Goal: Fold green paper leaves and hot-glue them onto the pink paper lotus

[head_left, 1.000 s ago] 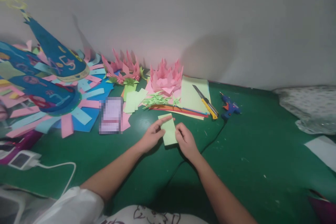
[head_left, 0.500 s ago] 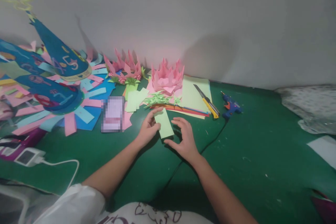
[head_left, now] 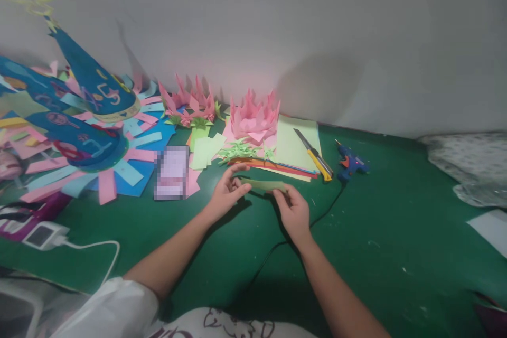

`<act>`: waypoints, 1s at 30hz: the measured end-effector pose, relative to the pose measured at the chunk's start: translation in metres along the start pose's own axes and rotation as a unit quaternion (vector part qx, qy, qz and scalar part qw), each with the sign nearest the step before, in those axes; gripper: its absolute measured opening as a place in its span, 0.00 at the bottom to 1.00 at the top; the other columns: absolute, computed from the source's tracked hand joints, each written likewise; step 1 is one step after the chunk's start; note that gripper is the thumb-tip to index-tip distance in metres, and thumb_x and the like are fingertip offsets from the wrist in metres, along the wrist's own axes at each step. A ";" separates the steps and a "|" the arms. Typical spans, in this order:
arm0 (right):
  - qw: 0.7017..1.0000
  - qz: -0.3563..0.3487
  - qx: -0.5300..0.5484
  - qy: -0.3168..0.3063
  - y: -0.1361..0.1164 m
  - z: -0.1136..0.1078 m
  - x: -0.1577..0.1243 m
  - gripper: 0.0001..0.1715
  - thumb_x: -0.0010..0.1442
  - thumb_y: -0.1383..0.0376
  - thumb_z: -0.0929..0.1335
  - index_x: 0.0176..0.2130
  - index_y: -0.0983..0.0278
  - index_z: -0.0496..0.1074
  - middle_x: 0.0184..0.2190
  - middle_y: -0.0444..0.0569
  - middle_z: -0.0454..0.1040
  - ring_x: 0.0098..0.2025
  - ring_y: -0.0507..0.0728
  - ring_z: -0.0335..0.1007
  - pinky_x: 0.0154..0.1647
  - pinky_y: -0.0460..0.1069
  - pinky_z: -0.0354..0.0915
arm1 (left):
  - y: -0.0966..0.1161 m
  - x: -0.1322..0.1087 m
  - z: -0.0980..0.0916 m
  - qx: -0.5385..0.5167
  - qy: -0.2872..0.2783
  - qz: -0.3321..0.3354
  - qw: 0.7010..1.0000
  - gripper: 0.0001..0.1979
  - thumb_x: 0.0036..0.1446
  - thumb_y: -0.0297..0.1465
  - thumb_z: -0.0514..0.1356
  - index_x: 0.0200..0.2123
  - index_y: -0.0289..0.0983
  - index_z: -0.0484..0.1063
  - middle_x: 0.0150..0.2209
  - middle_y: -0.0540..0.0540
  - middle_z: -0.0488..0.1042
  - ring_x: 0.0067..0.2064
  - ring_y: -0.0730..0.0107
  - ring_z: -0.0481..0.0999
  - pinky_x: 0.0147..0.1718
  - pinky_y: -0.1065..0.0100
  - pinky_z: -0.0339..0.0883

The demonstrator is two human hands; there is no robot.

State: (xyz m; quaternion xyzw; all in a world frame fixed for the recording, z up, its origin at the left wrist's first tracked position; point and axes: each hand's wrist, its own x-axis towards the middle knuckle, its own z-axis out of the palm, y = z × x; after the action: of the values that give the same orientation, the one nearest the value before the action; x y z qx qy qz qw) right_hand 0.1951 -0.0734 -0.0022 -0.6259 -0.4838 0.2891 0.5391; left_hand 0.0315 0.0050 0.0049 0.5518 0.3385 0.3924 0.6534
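Note:
A small rectangle of light green paper (head_left: pixel 263 185) is held just above the table, seen nearly edge-on. My right hand (head_left: pixel 293 214) pinches its right end between thumb and fingers. At the other end is my left hand (head_left: pixel 227 195), thumb and index finger apart, with the paper's left edge between them; whether it touches the paper I cannot tell. Just beyond my hands lie cut green paper leaves (head_left: pixel 240 151) and a stack of coloured sheets (head_left: pixel 297 142). A yellow utility knife (head_left: pixel 317 158) rests on that stack, blade out.
Pink paper crowns (head_left: pixel 255 116) stand near the wall. Blue cone hats (head_left: pixel 91 74) fill the left side, near a pixelated phone (head_left: pixel 171 171). Right of the knife lies a blue glue gun (head_left: pixel 350 163), its black cord running under my right arm. A white charger (head_left: pixel 45 236) sits at left.
The green paper has turned from lying face-up to nearly edge-on and shifted right. My right hand has closed on its right end; my left fingers have loosened from it.

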 end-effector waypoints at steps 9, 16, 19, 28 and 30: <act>0.994 0.052 0.089 0.040 0.007 0.002 0.001 0.27 0.57 0.61 0.65 0.54 0.61 0.56 0.35 0.51 0.76 0.35 0.56 0.74 0.41 0.53 0.69 | -0.007 0.001 -0.003 0.122 0.057 0.014 0.991 0.11 0.48 0.34 0.63 0.32 0.35 0.65 0.25 0.53 0.67 0.26 0.79 0.68 0.28 0.74 0.63; 0.993 -0.059 -0.100 0.011 0.012 0.000 0.001 0.38 0.57 0.60 0.65 0.63 0.57 0.47 0.60 0.54 0.57 0.57 0.60 0.57 0.52 0.56 0.61 | -0.007 0.002 -0.005 0.141 0.097 0.018 0.985 0.12 0.46 0.33 0.63 0.31 0.36 0.64 0.26 0.53 0.68 0.28 0.77 0.69 0.29 0.74 0.64; 0.974 -0.111 -0.195 -0.019 0.013 -0.002 0.002 0.36 0.59 0.60 0.63 0.63 0.55 0.46 0.62 0.51 0.54 0.61 0.62 0.51 0.56 0.60 0.55 | -0.007 0.000 -0.006 0.188 0.095 0.036 0.977 0.08 0.48 0.33 0.62 0.30 0.36 0.66 0.26 0.52 0.69 0.28 0.77 0.70 0.30 0.73 0.65; 0.947 -0.153 -0.279 0.044 0.006 -0.004 0.004 0.13 0.55 0.65 0.66 0.42 0.60 0.69 0.53 0.53 0.62 0.54 0.62 0.57 0.53 0.60 0.55 | -0.009 0.001 -0.009 0.284 0.075 0.100 0.951 0.02 0.51 0.28 0.58 0.29 0.36 0.70 0.29 0.50 0.73 0.31 0.74 0.72 0.33 0.71 0.67; 0.942 -0.150 -0.293 0.061 0.005 -0.006 0.004 0.05 0.52 0.66 0.67 0.33 0.61 0.71 0.48 0.53 0.63 0.49 0.62 0.59 0.50 0.59 0.56 | -0.008 0.002 -0.010 0.305 0.062 0.129 0.942 0.03 0.52 0.26 0.57 0.28 0.37 0.70 0.30 0.49 0.74 0.33 0.73 0.72 0.34 0.70 0.67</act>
State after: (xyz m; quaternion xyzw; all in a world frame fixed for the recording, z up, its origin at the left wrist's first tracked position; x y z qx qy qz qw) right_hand 0.2033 -0.0714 -0.0052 -0.6930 -0.6014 0.0117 0.3975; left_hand 0.0247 0.0106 -0.0051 0.7381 0.4082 0.3843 0.3753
